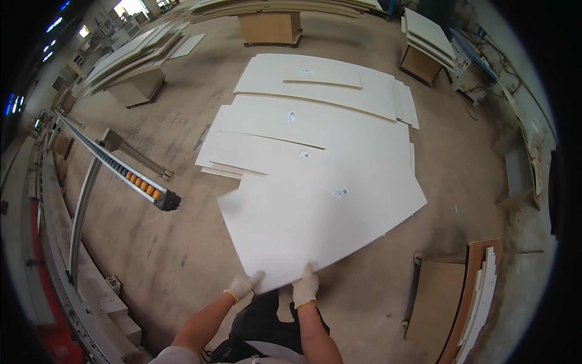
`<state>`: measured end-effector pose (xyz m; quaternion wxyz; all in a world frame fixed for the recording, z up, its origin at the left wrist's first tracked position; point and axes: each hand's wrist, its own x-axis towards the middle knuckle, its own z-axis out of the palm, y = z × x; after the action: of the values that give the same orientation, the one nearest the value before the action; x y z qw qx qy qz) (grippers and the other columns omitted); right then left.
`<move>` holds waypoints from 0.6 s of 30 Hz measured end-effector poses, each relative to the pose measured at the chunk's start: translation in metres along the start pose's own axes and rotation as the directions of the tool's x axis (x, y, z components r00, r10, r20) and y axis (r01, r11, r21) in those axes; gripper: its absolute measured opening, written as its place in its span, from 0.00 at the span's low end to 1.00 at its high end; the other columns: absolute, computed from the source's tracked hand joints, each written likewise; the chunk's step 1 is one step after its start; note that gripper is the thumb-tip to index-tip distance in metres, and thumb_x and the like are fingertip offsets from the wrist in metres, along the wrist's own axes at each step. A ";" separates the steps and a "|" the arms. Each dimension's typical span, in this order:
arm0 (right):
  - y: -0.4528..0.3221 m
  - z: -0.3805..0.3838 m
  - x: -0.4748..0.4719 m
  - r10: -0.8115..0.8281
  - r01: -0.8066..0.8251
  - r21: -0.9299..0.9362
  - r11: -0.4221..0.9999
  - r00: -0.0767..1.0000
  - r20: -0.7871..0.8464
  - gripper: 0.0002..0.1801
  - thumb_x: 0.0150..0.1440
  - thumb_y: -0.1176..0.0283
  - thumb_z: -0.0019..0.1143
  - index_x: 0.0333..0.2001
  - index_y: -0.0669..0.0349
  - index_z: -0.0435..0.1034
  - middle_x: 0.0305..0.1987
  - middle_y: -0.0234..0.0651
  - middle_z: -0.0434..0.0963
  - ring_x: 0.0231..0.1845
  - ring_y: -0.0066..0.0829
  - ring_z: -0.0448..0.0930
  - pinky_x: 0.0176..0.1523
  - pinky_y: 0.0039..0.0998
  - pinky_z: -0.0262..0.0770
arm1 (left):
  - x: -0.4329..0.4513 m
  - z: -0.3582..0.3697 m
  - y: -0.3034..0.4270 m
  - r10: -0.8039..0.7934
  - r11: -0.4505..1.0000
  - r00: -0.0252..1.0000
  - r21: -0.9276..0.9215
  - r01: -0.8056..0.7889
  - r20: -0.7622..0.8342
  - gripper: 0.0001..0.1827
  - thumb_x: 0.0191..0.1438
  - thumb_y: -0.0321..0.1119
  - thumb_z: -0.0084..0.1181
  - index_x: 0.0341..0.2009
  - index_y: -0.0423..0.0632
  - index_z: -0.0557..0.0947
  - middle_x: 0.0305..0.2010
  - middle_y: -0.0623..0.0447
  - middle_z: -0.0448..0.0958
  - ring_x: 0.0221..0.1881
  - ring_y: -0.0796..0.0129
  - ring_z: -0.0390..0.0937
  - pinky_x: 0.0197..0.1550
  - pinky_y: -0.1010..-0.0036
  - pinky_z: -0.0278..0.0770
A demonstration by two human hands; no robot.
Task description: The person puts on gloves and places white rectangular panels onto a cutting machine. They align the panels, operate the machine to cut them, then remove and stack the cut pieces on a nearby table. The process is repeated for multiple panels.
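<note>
A large white panel (291, 227) lies tilted askew in front of me, its near corner close to my legs. My left hand (243, 286), in a white knit glove, grips that near corner with the thumb on top. On the panel's near edge, a little to the right, my gloved right hand (307, 286) holds on, thumb up and fingers hidden beneath. A small printed label (339, 191) sits on the panel's face. Beyond it, more white panels (313, 109) overlap in a stack, several of them bearing labels; whatever supports the stack is hidden.
To the left, a roller rail (122, 168) with orange and dark rollers juts out beside a long machine (68, 255). A wheeled brown cart (436, 295) with upright white strips stands right. Panel stacks (136, 54) rest on bases further off. A blue-topped machine (473, 63) stands by the wall.
</note>
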<state>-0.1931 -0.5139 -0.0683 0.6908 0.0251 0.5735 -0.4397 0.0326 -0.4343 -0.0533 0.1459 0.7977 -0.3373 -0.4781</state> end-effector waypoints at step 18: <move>-0.106 -0.153 -0.081 -0.546 0.189 -0.621 0.761 0.704 -0.454 0.31 0.75 0.54 0.48 0.68 0.69 0.69 0.54 0.46 0.84 0.48 0.42 0.84 0.55 0.37 0.82 | -0.052 -0.096 0.065 0.404 0.757 0.855 0.406 -0.512 0.325 0.49 0.60 0.80 0.47 0.32 0.36 0.87 0.34 0.29 0.83 0.46 0.34 0.84 0.55 0.50 0.80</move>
<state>-0.3751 -0.4494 -0.0050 0.3385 -0.1461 0.8548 -0.3652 0.0734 -0.4550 0.0650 0.0196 0.6435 -0.6444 -0.4127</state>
